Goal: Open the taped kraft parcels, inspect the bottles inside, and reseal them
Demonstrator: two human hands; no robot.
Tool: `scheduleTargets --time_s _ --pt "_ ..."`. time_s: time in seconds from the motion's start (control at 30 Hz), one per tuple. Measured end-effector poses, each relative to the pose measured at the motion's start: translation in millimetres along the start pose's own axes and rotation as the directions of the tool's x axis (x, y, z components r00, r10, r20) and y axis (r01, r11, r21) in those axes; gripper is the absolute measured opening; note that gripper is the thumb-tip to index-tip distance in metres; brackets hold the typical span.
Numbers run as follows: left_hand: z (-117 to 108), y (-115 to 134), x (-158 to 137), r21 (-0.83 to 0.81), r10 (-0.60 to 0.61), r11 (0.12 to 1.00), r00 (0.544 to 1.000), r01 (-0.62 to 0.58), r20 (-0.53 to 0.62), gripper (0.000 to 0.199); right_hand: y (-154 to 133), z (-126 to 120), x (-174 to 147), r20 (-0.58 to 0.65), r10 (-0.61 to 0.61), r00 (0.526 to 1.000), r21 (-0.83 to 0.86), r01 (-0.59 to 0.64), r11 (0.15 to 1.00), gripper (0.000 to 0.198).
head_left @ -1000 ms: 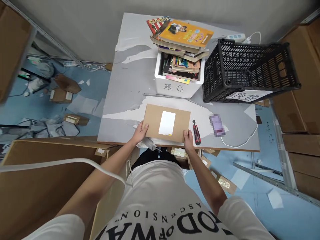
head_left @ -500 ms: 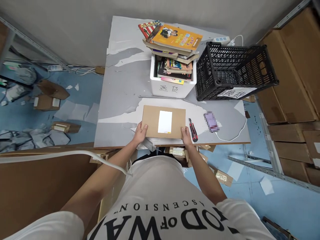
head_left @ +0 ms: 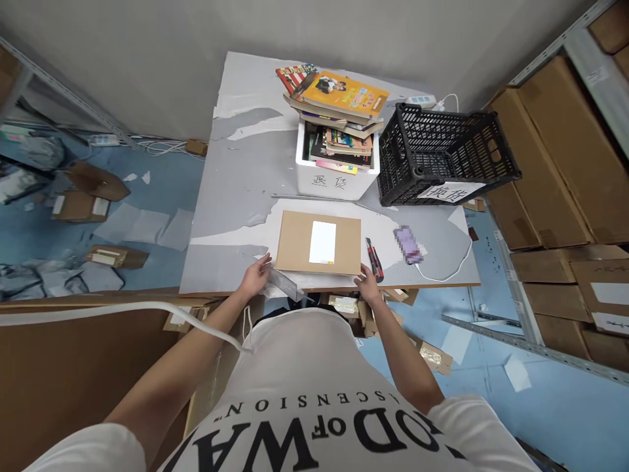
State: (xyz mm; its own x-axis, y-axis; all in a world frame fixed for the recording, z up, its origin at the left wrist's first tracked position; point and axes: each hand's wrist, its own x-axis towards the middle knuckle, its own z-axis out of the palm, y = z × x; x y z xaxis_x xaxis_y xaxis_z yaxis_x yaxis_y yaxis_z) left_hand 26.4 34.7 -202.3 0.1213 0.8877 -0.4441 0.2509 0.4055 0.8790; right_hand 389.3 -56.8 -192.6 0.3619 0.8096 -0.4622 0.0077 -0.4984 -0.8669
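A flat brown cardboard box with a white label lies on the table near its front edge. My left hand is just off the box's left front corner, fingers loosely apart and holding nothing. A translucent plastic strip hangs at the table edge beside it. My right hand is at the box's right front corner, its fingers apart; whether a fingertip still touches the box is hard to see. Right of the box lies a red and black utility knife.
Behind the box stands a white bin piled with books. Beside it is a black plastic crate. A purple phone lies on the table with a white cable. Cardboard boxes are stacked at the right.
My left hand has let go of the box and moved left and down. My right hand has loosened its hold and slid to the corner. The box lies on the table; the view has shifted slightly.
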Motion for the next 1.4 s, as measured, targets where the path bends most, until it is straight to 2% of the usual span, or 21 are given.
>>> scheduleTargets --time_s 0.1,0.27,0.37,0.5,0.63,0.7,0.87,0.97,1.13,1.27,1.4 --pt "-2.1 0.3 -2.7 0.059 0.049 0.997 0.994 -0.054 0.094 0.1 3.2 5.6 -4.3 0.079 -0.051 0.996 0.003 0.051 0.999 0.068" --pt "11.9 16.0 -1.1 0.077 0.143 0.985 0.976 -0.157 0.164 0.077 1.0 17.9 0.5 0.09 -0.062 0.994 0.008 0.062 0.998 0.064" --pt "15.6 20.8 -3.8 0.106 0.179 0.974 0.97 -0.198 0.167 0.068 -4.7 19.0 1.5 0.091 -0.093 0.991 0.008 0.093 0.996 0.06" --pt "10.1 29.2 -15.7 0.209 0.222 0.946 0.966 -0.246 0.134 0.056 -24.4 13.9 -7.0 0.136 -0.155 0.978 0.014 0.155 0.988 0.056" --pt "1.0 55.8 -31.9 0.341 0.275 0.895 0.958 -0.286 0.081 0.052 -51.2 9.9 -22.0 0.185 -0.239 0.953 0.07 0.229 0.971 0.052" --pt "-2.6 75.2 -38.2 0.373 0.317 0.873 0.947 -0.313 0.052 0.053 -63.3 9.3 -27.5 0.158 -0.255 0.954 0.019 0.256 0.967 0.047" --pt "-5.0 121.0 -38.5 0.558 0.293 0.804 0.954 -0.206 -0.069 0.052 -89.4 10.9 -26.2 -0.006 -0.271 0.963 -0.365 0.25 0.897 0.042" --pt "-1.8 133.4 -29.3 0.586 0.25 0.798 0.962 -0.141 -0.109 0.052 -101.1 12.9 -16.8 -0.055 -0.241 0.969 -0.479 0.186 0.858 0.047" --pt "7.8 124.8 -13.3 0.539 0.115 0.841 0.988 -0.043 -0.1 0.054 -102.7 15.9 4.8 -0.07 -0.163 0.984 -0.519 0.104 0.848 0.05" --pt "13.9 114.4 -4.6 0.526 0.11 0.85 0.987 -0.031 -0.119 0.056 -96.0 17.5 20.2 -0.075 -0.092 0.993 -0.481 0.044 0.876 0.048" --pt "14.8 112.8 3.6 0.539 0.094 0.842 0.986 -0.006 -0.136 0.055 -94.1 17.9 29.4 -0.08 -0.082 0.993 -0.418 0.041 0.907 0.045"
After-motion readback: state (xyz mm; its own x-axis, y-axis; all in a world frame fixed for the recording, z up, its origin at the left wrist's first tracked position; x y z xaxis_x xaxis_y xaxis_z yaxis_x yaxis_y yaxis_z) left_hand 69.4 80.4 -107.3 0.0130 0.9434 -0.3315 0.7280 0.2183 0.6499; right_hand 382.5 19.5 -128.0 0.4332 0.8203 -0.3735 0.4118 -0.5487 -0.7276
